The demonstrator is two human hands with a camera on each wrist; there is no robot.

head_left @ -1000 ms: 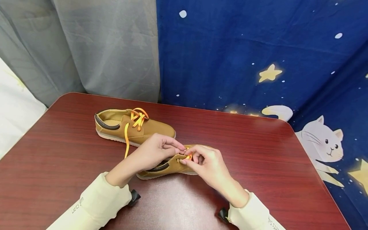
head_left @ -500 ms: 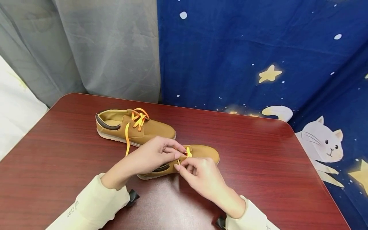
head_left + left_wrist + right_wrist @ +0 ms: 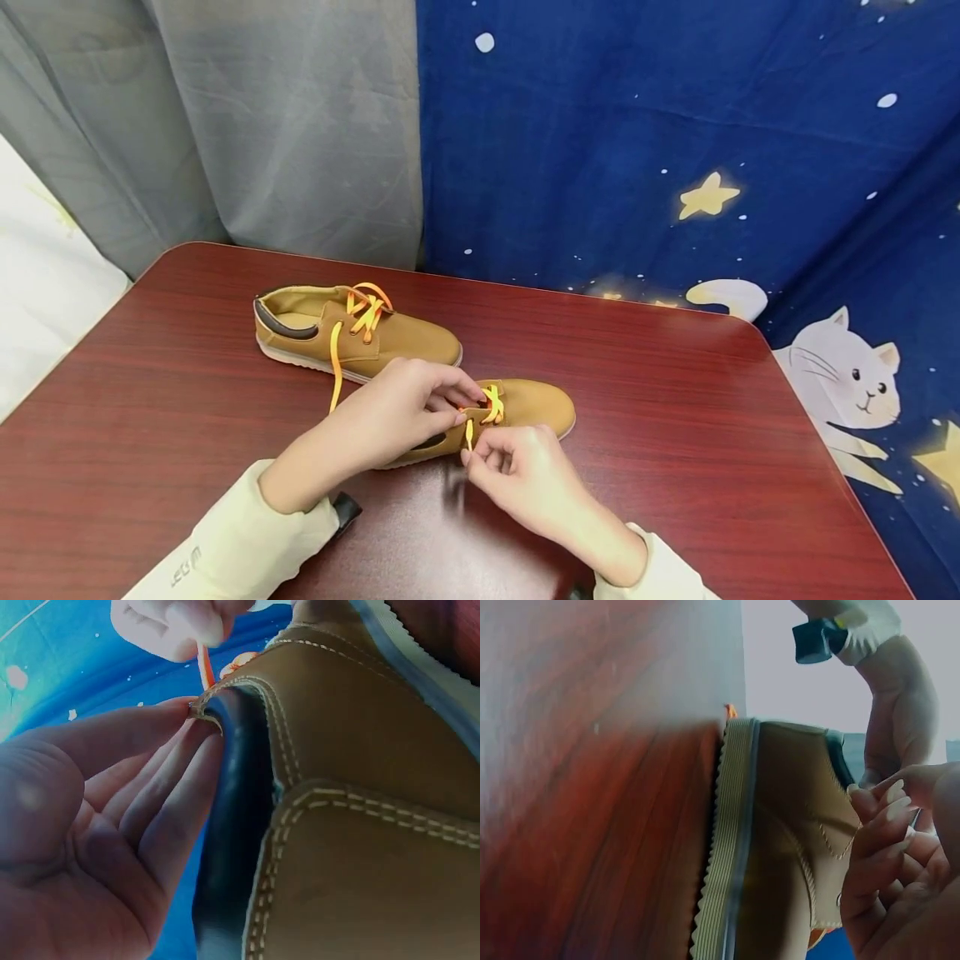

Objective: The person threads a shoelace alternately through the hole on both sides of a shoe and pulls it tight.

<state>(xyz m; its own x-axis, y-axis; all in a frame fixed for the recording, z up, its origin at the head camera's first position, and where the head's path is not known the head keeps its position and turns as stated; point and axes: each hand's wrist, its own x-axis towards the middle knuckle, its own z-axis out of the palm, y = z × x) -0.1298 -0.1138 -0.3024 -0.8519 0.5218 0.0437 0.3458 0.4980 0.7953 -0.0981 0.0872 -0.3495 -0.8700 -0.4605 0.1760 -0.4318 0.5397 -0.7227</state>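
Note:
A tan lace-up shoe [image 3: 536, 402] lies nearest me, its toe to the right. My left hand [image 3: 397, 408] reaches across its opening; in the left wrist view, thumb and forefinger pinch the edge of the upper [image 3: 360, 727] near the dark padded collar [image 3: 232, 817]. My right hand [image 3: 528, 468], in front of the shoe, pinches a yellow-orange shoelace [image 3: 469, 433] that runs out of an eyelet on the near side. Crossed lace [image 3: 492, 404] shows lower on the tongue. In the right wrist view, the right fingers [image 3: 877, 840] curl together beside the shoe.
Behind stands the matching shoe [image 3: 416, 340], also toe right, with one loose lace [image 3: 336, 358] hanging over its side. Both shoes are on a dark red wooden table [image 3: 675, 400]. Grey [image 3: 300, 125] and blue [image 3: 570, 150] curtains hang beyond its far edge.
My right hand has moved from the lacing down toward me and slightly left, drawing the lace out through the near eyelet. My left hand stays at the shoe's opening.

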